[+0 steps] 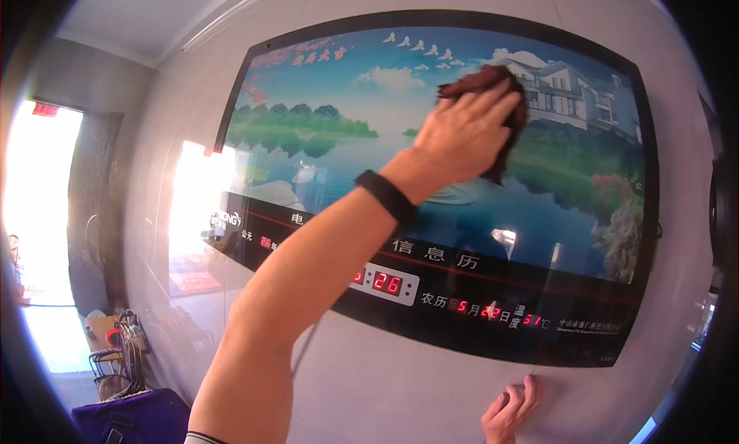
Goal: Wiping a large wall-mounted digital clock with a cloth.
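A wide electronic wall calendar (323,155) with a black frame fills the middle of the view. Its glossy face shows a lake scene with a house. Red digits glow along the lower band. My left hand (467,129) presses a dark reddish-brown cloth (488,77) flat against the upper right of the picture, near the printed house. Part of the cloth is hidden under the fingers. A black wristband (389,203) circles my left wrist. My right hand (511,412) holds nothing; its bent fingers rest on the wall just below the calendar's bottom edge.
The calendar hangs on a pale, shiny wall (392,380). A thin cord (305,349) runs down below it. At far left is a bright doorway (40,201) beside a dark door (95,213). Lower left, a purple cloth-like item (135,418) lies before cluttered things (118,351).
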Demonstrator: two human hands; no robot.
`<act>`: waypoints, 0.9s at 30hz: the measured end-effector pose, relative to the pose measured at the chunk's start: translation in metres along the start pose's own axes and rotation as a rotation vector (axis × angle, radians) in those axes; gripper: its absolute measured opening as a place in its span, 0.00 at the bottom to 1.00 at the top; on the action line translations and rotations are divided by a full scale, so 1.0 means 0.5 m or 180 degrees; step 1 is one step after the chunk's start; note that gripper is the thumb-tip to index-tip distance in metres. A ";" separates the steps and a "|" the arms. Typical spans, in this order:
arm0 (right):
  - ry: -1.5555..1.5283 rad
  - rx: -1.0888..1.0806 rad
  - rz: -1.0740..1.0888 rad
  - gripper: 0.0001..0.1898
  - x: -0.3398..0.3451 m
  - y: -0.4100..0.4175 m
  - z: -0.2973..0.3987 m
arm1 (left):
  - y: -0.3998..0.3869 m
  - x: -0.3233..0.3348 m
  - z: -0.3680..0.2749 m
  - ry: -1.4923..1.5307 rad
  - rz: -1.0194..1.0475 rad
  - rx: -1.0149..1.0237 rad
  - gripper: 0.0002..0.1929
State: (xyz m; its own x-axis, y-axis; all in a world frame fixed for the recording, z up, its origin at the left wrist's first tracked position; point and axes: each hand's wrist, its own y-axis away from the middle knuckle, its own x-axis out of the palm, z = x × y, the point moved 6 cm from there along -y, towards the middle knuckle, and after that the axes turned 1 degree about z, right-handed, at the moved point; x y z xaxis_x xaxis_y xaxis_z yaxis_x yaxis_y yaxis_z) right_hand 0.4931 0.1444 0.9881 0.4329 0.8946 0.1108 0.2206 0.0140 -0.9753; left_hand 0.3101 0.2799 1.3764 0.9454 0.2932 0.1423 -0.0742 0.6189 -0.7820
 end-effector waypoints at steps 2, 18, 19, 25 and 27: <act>-0.0041 0.0014 0.0011 0.11 0.003 -0.001 0.006 | 0.032 -0.018 0.109 -0.0718 0.0232 -0.0082 0.20; 0.0088 0.0042 0.0381 0.11 0.022 0.040 -0.015 | 0.173 -0.054 -0.147 -0.0388 0.1320 0.0375 0.35; 0.0012 0.0012 0.0323 0.11 0.026 0.034 -0.008 | 0.211 -0.074 -0.174 -0.0203 0.1164 0.0220 0.36; -0.0093 0.0181 0.0276 0.08 0.020 0.056 -0.035 | 0.310 -0.135 -0.059 -0.0196 0.1001 -0.0542 0.31; -0.0057 0.0177 0.0298 0.08 0.025 0.052 -0.028 | 0.403 -0.186 0.102 -0.0537 0.0702 -0.1491 0.31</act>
State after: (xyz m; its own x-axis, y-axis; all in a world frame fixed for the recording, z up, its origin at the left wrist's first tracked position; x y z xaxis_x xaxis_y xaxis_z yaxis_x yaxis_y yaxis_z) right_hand 0.5164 0.1496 0.9666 0.4337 0.9009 0.0158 0.1310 -0.0456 -0.9903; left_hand 0.1912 0.4144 1.2365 0.8564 0.5162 0.0096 -0.0792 0.1497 -0.9856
